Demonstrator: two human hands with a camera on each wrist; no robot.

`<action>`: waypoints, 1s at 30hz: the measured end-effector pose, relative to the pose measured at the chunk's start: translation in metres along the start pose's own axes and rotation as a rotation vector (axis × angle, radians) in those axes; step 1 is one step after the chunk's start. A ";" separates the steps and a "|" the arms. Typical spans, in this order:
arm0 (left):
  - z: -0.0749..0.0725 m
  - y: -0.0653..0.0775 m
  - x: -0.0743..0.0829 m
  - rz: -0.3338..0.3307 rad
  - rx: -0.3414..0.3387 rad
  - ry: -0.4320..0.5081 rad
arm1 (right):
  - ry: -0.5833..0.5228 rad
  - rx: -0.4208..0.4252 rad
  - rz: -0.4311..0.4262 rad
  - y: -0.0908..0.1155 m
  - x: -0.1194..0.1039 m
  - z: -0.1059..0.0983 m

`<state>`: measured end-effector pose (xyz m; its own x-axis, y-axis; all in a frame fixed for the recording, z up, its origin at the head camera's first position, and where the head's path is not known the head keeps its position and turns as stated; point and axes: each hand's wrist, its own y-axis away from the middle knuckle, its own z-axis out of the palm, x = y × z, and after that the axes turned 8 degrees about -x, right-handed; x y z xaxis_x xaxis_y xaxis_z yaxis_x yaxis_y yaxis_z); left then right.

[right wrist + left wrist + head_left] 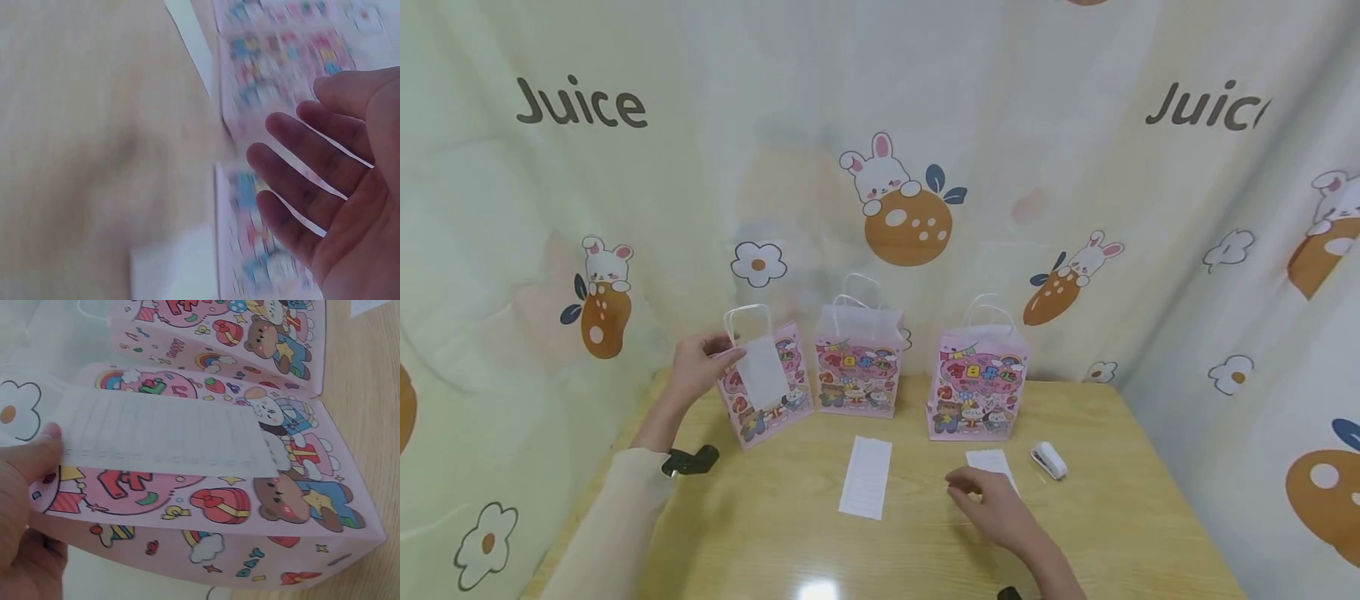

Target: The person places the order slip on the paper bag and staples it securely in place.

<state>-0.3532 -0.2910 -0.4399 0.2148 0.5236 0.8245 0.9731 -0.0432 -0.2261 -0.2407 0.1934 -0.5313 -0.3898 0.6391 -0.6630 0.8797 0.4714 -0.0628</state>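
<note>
At the left, my left hand [700,364] grips the top edge of a pink cartoon paper bag [755,425], which leans to one side. Its thumb presses a white paper slip [765,375] against the bag's front. Faint ruled rows show on that slip [162,434] in the left wrist view, and the fingers curl behind the bag. My right hand [992,507] is above the table, close to another white slip [994,460] that it partly covers. In the right wrist view, the right hand [337,181] has loosely spread fingers with nothing in them.
Two more pink bags with white handles, a middle one [857,379] and a right one [977,392], stand upright along the back. A third slip [866,479] lies mid-table. The small white stapler [1048,460] is at the right. A printed curtain [805,100] hangs behind.
</note>
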 end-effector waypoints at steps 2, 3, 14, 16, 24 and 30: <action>-0.002 0.003 0.000 -0.015 -0.028 -0.016 | 0.016 0.050 0.043 0.003 0.011 -0.014; -0.003 0.004 -0.001 -0.015 -0.036 -0.024 | 0.022 0.073 0.060 0.004 0.017 -0.022; -0.010 0.018 0.003 -0.035 -0.069 -0.097 | 0.214 0.283 0.327 0.018 0.085 -0.078; -0.012 0.017 0.006 -0.009 -0.061 -0.097 | 0.185 0.277 0.372 0.016 0.097 -0.082; -0.006 0.020 0.010 -0.006 -0.077 -0.063 | 0.128 0.243 0.481 0.015 0.130 -0.077; -0.007 0.030 0.011 -0.005 -0.098 -0.076 | 0.135 0.269 0.503 0.015 0.139 -0.070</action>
<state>-0.3209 -0.2926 -0.4346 0.2063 0.5867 0.7831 0.9785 -0.1212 -0.1670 -0.3001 0.3317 -0.5722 0.0781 0.8246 -0.5602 0.9969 -0.0698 0.0363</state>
